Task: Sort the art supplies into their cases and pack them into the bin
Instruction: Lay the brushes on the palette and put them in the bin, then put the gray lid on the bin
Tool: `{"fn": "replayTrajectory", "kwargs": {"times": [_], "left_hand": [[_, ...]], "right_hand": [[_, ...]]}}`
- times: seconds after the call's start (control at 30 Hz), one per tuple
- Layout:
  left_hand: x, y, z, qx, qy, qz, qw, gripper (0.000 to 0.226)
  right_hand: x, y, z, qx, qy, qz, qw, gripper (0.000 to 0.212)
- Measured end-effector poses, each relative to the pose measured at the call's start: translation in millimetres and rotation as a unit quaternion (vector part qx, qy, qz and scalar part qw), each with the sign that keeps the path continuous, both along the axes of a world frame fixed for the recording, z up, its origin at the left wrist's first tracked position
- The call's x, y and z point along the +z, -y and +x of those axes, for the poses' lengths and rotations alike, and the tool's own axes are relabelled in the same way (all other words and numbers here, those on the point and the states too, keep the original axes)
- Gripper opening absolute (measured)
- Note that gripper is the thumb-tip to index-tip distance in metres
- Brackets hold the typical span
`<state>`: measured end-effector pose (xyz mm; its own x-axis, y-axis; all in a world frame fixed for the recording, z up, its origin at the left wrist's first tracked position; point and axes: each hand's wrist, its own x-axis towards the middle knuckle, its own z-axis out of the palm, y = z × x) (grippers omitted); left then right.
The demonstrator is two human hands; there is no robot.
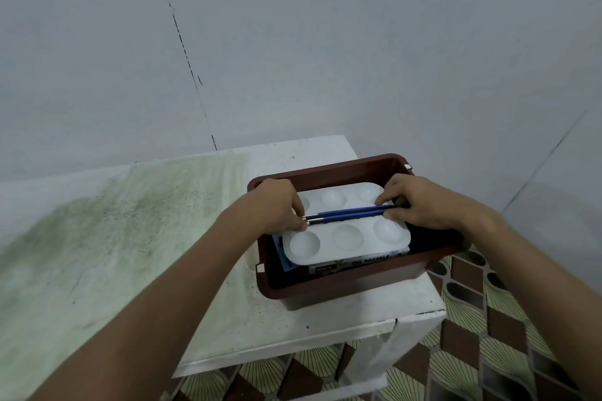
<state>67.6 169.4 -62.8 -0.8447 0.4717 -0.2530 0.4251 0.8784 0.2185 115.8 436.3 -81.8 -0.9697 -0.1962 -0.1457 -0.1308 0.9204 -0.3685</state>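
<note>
A brown plastic bin (342, 285) stands at the right end of the white table (136, 238). Inside it a white paint palette (345, 234) with round wells lies on top of an oil pastels box (365, 262) and a blue item (281, 254). Two blue-handled paintbrushes (351, 213) lie side by side across the palette's middle. My left hand (280, 205) pinches their metal ends at the left. My right hand (420, 202) pinches their handle ends at the right.
The table top is stained green on its left part. A pale wall stands close behind. Patterned brown and cream floor tiles (482, 319) show to the right of the table and below it. The bin sits near the table's right edge.
</note>
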Motion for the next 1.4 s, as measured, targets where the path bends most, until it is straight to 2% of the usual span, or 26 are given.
{"fn": "replayTrajectory", "kwargs": {"times": [0.23, 0.37, 0.5, 0.6, 0.73, 0.9, 1.03, 1.13, 1.2, 1.27, 1.33, 1.4], "left_hand": [[3.7, 2.5, -2.3, 0.004, 0.029, 0.002, 1.0, 0.037], [3.3, 8.0, -3.1, -0.005, -0.001, 0.009, 1.0, 0.049], [13.5, 24.5, -5.9, -0.011, -0.022, 0.103, 0.994, 0.036], [26.3, 57.0, -10.9, 0.019, -0.03, 0.18, 0.983, 0.034], [40.8, 132.2, -22.5, 0.08, -0.039, 0.237, 0.967, 0.031], [52.2, 274.7, -36.8, 0.18, -0.078, 0.242, 0.95, 0.027], [44.7, 414.6, -36.8, 0.296, -0.088, 0.236, 0.922, 0.026], [22.7, 521.5, -33.8, 0.378, -0.088, 0.194, 0.901, 0.029], [1.8, 586.8, -27.2, 0.45, -0.064, 0.159, 0.876, 0.038], [-22.3, 642.3, -17.1, 0.534, -0.039, 0.135, 0.833, 0.053], [-43.1, 679.5, -6.0, 0.585, -0.032, 0.142, 0.798, 0.068], [-61.3, 701.1, 2.2, 0.606, -0.039, 0.169, 0.776, 0.072]], "right_hand": [[1.3, 0.8, -3.2, 0.007, 0.008, 0.022, 1.0, 0.027], [5.0, 3.0, -0.4, -0.007, -0.009, 0.009, 1.0, 0.031], [18.9, 21.6, -1.3, -0.005, -0.068, -0.039, 0.997, 0.026], [35.5, 62.1, -13.5, 0.013, -0.089, -0.116, 0.989, 0.024], [59.7, 149.2, -47.1, 0.063, -0.097, -0.183, 0.976, 0.022], [73.1, 296.0, -104.4, 0.154, -0.07, -0.204, 0.964, 0.019], [60.7, 432.5, -149.4, 0.216, -0.036, -0.209, 0.953, 0.017], [29.8, 535.6, -180.8, 0.253, 0.001, -0.214, 0.944, 0.016], [4.1, 599.3, -199.0, 0.266, 0.03, -0.21, 0.94, 0.019], [-20.7, 655.4, -216.4, 0.269, 0.047, -0.21, 0.939, 0.024], [-42.0, 701.6, -233.7, 0.269, 0.054, -0.207, 0.939, 0.029], [-57.4, 739.6, -251.6, 0.27, 0.049, -0.203, 0.94, 0.036]]}}
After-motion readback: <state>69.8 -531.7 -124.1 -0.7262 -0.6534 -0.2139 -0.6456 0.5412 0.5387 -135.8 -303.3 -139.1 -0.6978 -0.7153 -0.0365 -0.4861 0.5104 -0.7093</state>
